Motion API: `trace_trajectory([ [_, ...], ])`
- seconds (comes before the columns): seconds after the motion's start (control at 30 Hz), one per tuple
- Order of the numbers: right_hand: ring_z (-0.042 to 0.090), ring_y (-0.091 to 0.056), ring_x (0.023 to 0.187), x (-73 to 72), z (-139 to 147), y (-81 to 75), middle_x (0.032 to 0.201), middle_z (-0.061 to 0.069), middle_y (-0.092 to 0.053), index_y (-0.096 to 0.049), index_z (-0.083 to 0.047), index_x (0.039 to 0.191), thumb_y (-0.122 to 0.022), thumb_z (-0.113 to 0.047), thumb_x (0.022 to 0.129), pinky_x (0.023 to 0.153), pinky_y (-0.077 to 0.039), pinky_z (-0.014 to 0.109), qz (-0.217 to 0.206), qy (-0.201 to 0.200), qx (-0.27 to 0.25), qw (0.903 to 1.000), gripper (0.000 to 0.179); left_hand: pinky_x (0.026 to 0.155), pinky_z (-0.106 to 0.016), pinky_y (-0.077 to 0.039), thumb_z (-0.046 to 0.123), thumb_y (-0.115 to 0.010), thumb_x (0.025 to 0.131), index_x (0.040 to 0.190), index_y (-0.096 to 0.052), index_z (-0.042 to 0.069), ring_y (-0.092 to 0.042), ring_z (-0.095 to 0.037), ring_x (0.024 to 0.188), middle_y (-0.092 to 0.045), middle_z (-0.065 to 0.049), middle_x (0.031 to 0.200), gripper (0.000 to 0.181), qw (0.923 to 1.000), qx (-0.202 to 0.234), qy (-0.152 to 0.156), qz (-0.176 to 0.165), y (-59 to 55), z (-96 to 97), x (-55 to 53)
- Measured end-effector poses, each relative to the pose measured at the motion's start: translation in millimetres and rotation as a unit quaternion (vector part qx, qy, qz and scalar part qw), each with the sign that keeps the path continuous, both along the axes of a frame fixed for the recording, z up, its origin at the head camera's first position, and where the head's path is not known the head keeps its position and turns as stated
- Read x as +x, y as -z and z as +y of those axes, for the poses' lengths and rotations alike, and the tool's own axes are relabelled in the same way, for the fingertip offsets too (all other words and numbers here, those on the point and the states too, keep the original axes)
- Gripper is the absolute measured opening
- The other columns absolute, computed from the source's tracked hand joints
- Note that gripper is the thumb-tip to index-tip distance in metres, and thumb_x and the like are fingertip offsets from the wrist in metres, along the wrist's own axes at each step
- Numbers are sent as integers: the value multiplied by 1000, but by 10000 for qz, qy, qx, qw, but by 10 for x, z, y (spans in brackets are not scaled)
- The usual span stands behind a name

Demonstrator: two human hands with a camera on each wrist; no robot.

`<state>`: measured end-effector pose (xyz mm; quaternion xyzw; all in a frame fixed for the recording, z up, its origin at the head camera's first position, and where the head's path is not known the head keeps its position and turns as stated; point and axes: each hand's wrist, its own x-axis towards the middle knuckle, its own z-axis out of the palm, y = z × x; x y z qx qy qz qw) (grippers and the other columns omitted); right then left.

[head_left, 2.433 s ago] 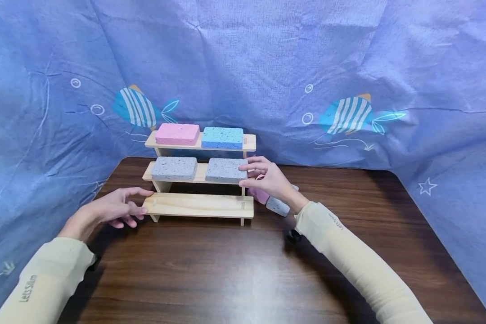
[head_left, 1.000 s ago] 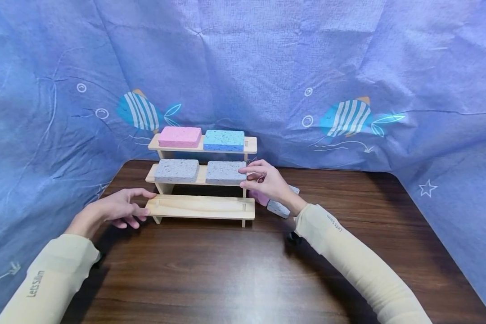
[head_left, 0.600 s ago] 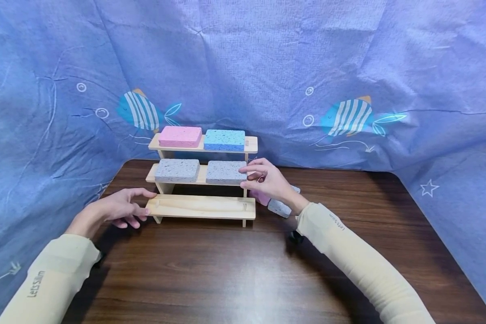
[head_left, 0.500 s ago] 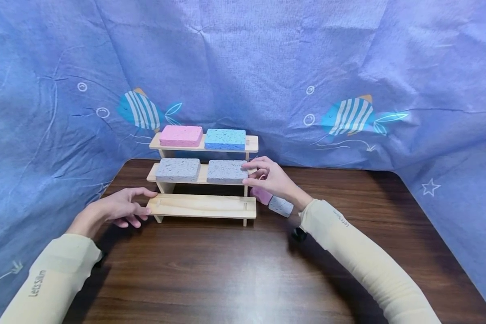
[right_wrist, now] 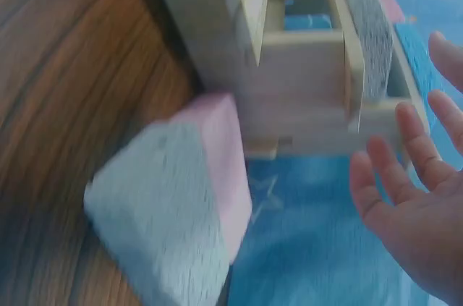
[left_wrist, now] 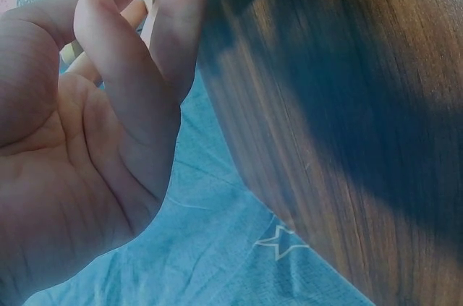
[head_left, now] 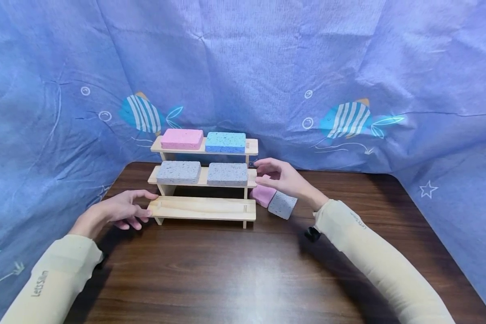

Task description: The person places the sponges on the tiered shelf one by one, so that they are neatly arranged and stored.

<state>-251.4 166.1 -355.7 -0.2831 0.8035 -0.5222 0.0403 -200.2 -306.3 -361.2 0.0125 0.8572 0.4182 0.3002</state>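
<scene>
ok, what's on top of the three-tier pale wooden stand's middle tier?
Left, a grey speckled rectangular sponge; right, a matching grey sponge. The middle tier shows bare wood between them and at both ends; the surface under each is covered.

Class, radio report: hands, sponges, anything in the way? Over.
Left hand gripping lowest shelf. Right hand open, empty. Four sponges on upper shelves. Possible obstruction: two loose sponges beside rack.

A curtained-off tabletop nook: creased blue-violet fabric [head_left: 251, 63] hangs behind a dark wood-grain table [head_left: 178, 261] and down both its sides, printed with blue striped fish [head_left: 348, 119], bubbles [head_left: 308, 123] and, right of the table, a white star outline [head_left: 428, 190]. Pale glare [head_left: 255, 279] lights the table's near half. Whether home, office or studio lies beyond cannot be told from this view.
</scene>
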Motion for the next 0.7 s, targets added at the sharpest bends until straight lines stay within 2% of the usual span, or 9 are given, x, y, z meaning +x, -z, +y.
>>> trace_trajectory([
  [0.17,32,-56,126,-29,312,28,132,12,-62,-60,-6,137,-78,-20,92,108,-41,49,289,304,503,9979,51,47,-26,-49,16,-70,97,152,-39,11,-70,-24,66,-70,-17,93,63,10000,34,-32,27,-7,-11,-16],
  [0.33,29,-51,128,-18,650,169,134,10,-60,-61,-6,135,-83,-23,87,109,-37,51,1104,412,1380,9834,56,47,-26,-49,16,-70,96,152,-39,11,-70,-24,66,-69,-18,94,64,10000,71,-30,36,-17,-16,-34],
  [0.43,28,-50,128,12,814,303,134,10,-58,-62,-7,134,-85,-24,85,107,-38,53,1263,317,1598,9785,56,47,-27,-49,16,-70,96,152,-39,11,-71,-24,66,-69,-17,94,64,10000,59,-38,13,-11,-20,-33],
  [0.53,29,-49,130,40,928,453,136,10,-57,-61,-6,135,-84,-23,86,107,-38,55,933,258,1469,9844,57,47,-26,-49,16,-70,96,152,-39,11,-70,-24,65,-69,-17,94,64,10000,39,-44,1,0,-30,-23],
  [0.63,33,-46,134,64,997,585,139,11,-53,-58,-3,138,-83,-21,87,109,-34,59,233,212,1083,9936,59,46,-26,-49,16,-70,97,152,-38,11,-70,-23,65,-69,-17,93,64,10000,65,-16,-13,5,-34,-7],
  [0.7,35,-43,137,76,1027,654,142,13,-50,-56,-3,140,-82,-19,88,112,-30,60,-132,163,898,9957,61,46,-25,-49,16,-69,97,153,-37,10,-70,-23,65,-69,-17,94,64,9999,97,25,-18,12,-33,-2],
])
